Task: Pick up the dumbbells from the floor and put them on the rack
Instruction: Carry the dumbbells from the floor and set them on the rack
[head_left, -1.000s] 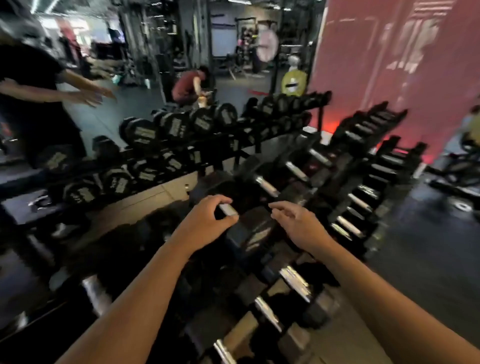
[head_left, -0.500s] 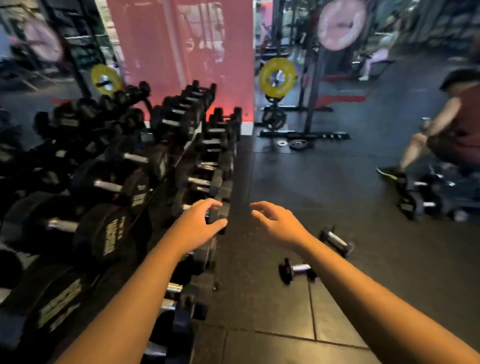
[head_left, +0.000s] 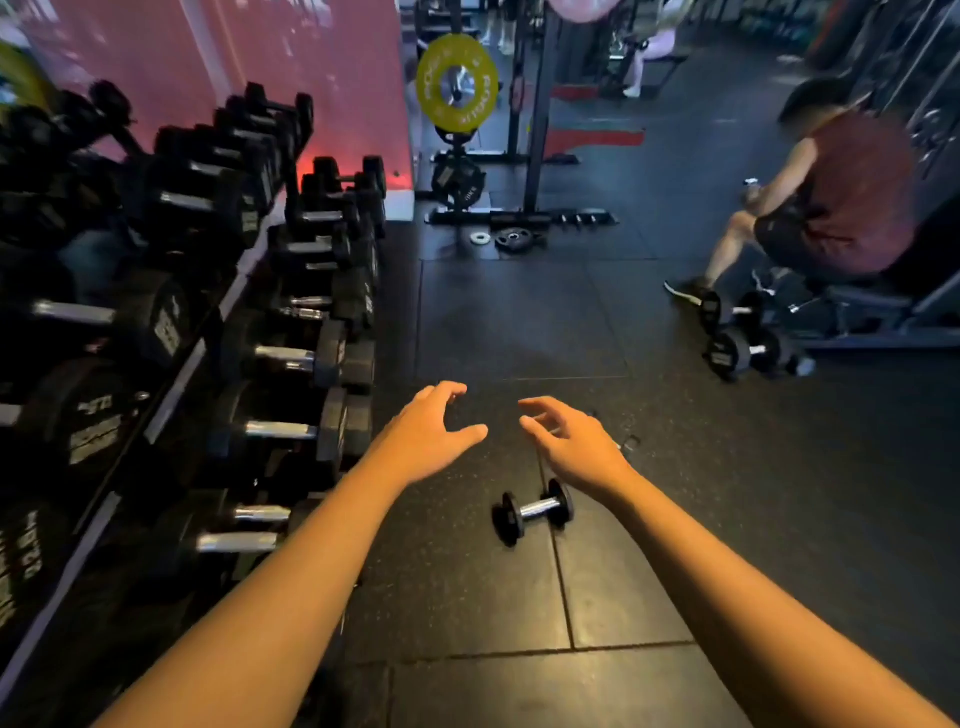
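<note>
Dumbbells on a rack (head_left: 171, 374) along the left of the frame, one small dumbbell (head_left: 533, 512) loose on the floor (head_left: 519, 322) at lower centre.

The rack fills the left side in sloped tiers, loaded with black dumbbells with chrome handles, larger ones nearest the camera. The dark rubber floor tiles cover the rest. A seated person (head_left: 831, 202) at the upper right has two more dumbbells (head_left: 743, 338) by the feet. A yellow weight plate (head_left: 457, 83) hangs at the top centre; its lettering is too blurred to read. The small dumbbell has round black heads and a short chrome grip, lying just below the right hand (head_left: 576, 447). The left hand (head_left: 428, 436) and right hand are both spread, fingers curled, holding nothing. White print on the nearest rack heads is partly legible, one reading "22.5".
</note>
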